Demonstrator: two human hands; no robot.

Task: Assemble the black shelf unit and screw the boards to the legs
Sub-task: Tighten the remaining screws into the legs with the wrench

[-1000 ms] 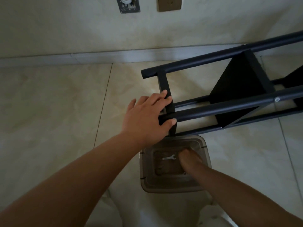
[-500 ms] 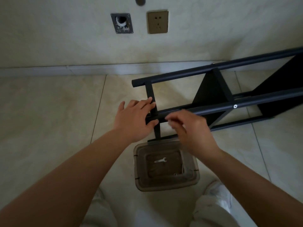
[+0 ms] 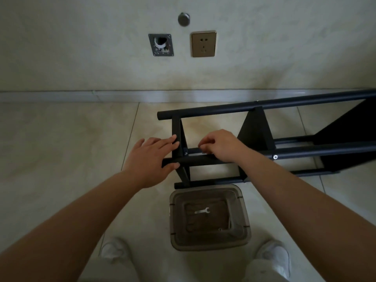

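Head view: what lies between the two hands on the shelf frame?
Between the left hand and right hand stands the end board of the shelf, with a screw at its corner. The head view shows it.

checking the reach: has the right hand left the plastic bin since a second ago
Yes. The right hand went from inside the bin up to the shelf frame.
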